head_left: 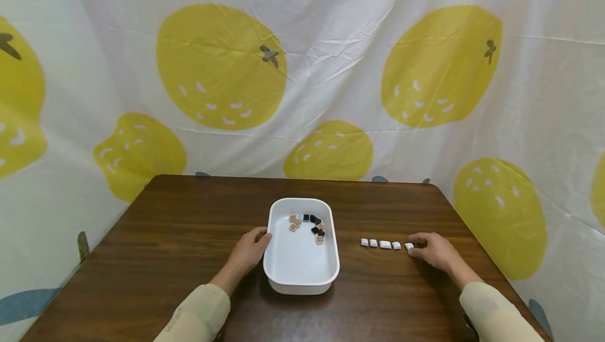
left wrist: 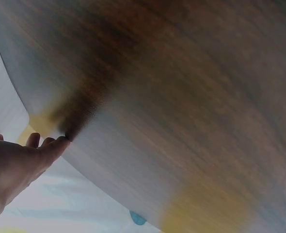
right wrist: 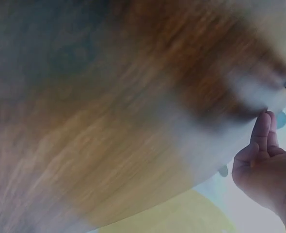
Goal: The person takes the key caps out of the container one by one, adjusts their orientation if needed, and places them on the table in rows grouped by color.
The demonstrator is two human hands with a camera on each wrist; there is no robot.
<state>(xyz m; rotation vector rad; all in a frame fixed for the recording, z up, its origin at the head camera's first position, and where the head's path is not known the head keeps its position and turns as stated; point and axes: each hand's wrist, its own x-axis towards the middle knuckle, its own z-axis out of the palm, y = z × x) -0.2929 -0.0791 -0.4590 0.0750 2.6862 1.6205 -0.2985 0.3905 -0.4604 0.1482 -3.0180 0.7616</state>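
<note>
A white plastic basin (head_left: 302,273) stands mid-table with small tan keycaps (head_left: 293,227), black keycaps (head_left: 315,230) and a white one lying in it. Against the basin's left side rests my left hand (head_left: 250,250), its fingers touching near the rim; in the left wrist view the fingers of that hand (left wrist: 22,162) look mostly straight. To the right of the basin, my right hand (head_left: 437,250) pinches a white keycap (head_left: 409,246) at the table surface. It sits at the right end of a row of white keycaps (head_left: 385,245), a small gap apart from them.
The brown wooden table (head_left: 179,226) has rounded far corners. Behind it and along its sides hangs a white cloth (head_left: 331,63) with yellow fruit prints. Both wrist views show mostly blurred tabletop.
</note>
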